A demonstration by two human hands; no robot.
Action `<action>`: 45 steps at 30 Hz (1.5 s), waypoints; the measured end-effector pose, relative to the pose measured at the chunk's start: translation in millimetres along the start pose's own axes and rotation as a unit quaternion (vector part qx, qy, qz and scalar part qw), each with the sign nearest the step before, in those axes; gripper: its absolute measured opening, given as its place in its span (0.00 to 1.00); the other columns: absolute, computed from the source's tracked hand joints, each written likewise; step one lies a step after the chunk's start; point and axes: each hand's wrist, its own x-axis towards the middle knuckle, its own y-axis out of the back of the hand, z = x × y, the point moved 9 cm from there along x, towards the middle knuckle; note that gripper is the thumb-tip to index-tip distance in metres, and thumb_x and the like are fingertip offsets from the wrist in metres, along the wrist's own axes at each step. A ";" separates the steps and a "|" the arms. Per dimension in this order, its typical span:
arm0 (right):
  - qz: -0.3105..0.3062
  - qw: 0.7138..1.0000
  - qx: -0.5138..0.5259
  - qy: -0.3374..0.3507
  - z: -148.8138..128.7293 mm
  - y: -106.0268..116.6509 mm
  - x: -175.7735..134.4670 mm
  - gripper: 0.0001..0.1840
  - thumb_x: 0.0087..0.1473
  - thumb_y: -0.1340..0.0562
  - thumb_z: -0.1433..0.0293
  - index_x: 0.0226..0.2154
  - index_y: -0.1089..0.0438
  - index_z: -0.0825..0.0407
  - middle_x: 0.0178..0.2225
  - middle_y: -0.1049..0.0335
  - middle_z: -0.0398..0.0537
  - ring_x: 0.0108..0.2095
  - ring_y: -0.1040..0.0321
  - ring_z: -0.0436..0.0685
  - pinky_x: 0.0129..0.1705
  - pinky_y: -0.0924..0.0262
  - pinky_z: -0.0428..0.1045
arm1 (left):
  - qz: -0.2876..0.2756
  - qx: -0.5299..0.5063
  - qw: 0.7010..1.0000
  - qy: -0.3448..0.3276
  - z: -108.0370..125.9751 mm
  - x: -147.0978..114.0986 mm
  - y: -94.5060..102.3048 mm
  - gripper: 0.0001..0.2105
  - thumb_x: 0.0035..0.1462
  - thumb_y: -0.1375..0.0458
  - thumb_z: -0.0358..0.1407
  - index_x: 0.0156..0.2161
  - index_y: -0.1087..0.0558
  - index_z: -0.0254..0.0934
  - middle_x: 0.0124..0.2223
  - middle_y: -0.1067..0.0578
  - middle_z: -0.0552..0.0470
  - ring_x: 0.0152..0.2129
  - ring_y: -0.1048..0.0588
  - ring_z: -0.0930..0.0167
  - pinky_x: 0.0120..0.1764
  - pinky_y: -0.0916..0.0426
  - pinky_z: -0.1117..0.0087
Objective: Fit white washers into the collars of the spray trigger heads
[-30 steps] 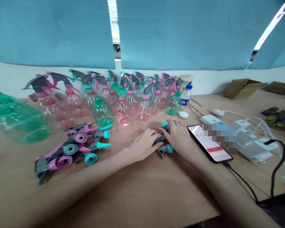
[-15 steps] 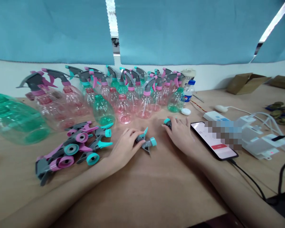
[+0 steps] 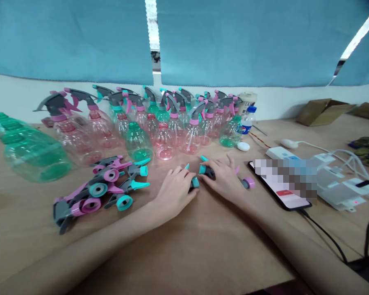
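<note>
My left hand (image 3: pixel 176 190) is closed over a grey and teal spray head (image 3: pixel 194 182) on the table; its teal collar shows by my thumb. Facing it, my right hand (image 3: pixel 221 176) grips another grey and teal spray head (image 3: pixel 206 171), with the collar turned toward my left hand. A spray head with a pink collar (image 3: pixel 249 182) lies partly hidden behind my right hand. To the left is a pile of loose pink, teal and grey spray heads (image 3: pixel 98 189). Open-necked green (image 3: pixel 138 143) and pink bottles (image 3: pixel 164 141) stand behind my hands.
Several bottles with spray heads fitted (image 3: pixel 192 131) line the back, and green bottles (image 3: pixel 37 159) stand far left. At right are a phone (image 3: pixel 283 192) on a cable, a white power strip (image 3: pixel 283 157), adapters, a drink bottle (image 3: pixel 248 121), a white cap (image 3: pixel 243 146) and a cardboard box (image 3: pixel 322 112).
My right hand has moved left with its spray head, closer to my left hand, uncovering the pink-collared spray head. My left hand covers more of its own. The view has shifted slightly.
</note>
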 end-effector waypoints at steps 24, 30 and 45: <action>0.031 0.999 -0.030 -0.031 -3.5 15.2 -12.3 0.08 0.56 0.41 0.64 0.37 0.32 0.50 0.39 0.27 0.49 0.44 0.32 0.62 0.58 0.63 0.66 | 0.101 -0.254 0.956 0.109 -43.4 -55.4 29.2 0.14 0.56 0.40 0.33 0.48 0.29 0.45 0.44 0.27 0.52 0.43 0.31 0.64 0.44 0.33 0.61; 0.018 0.982 0.186 0.033 -49.7 22.6 -21.9 0.05 0.59 0.42 0.68 0.37 0.32 0.50 0.33 0.29 0.45 0.37 0.32 0.54 0.45 0.41 0.53 | 0.122 -0.275 0.950 0.085 -37.7 -56.8 31.0 0.14 0.53 0.39 0.29 0.45 0.29 0.41 0.41 0.26 0.52 0.41 0.30 0.66 0.43 0.34 0.63; -0.056 0.975 0.186 0.112 -84.3 8.1 -36.8 0.18 0.58 0.41 0.59 0.47 0.36 0.53 0.24 0.31 0.41 0.25 0.34 0.52 0.38 0.40 0.52 | 0.117 -0.308 0.943 0.046 -29.0 -55.3 29.9 0.10 0.54 0.39 0.32 0.42 0.30 0.40 0.41 0.25 0.51 0.40 0.29 0.65 0.42 0.33 0.63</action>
